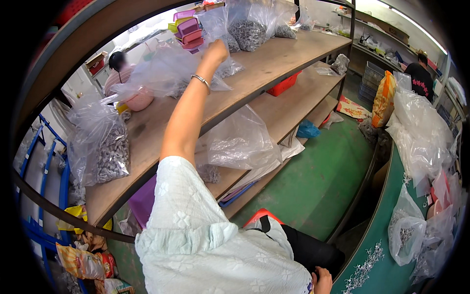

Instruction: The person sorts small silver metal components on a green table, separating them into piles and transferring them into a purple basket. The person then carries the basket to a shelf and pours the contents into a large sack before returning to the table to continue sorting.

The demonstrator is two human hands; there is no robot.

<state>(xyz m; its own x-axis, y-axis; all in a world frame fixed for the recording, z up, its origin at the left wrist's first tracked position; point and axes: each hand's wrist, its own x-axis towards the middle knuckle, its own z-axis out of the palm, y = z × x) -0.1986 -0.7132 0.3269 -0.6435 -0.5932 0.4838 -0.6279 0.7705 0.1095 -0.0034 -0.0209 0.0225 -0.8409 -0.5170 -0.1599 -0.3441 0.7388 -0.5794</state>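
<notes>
My left arm reaches up over the wooden shelf. My left hand (217, 52) is closed on the gathered top of a clear plastic bag (213, 23), whose lower part is partly hidden by the hand. Beside it stand clear bags filled with small grey parts (247, 34). Another empty-looking clear bag (161, 68) lies spread near my forearm, by a pink basin (139, 99). Down by my lap, next to the green table's edge, my right hand (321, 281) shows its fingers slightly apart, with nothing visible in them; part of it is cut off by the frame.
A full bag of grey parts (112, 152) stands at the shelf's near left end. Stacked coloured baskets (188, 30) are at the back. Loose small parts (364, 267) and bags (406, 230) lie on the green table (387, 196). Two other people are farther off.
</notes>
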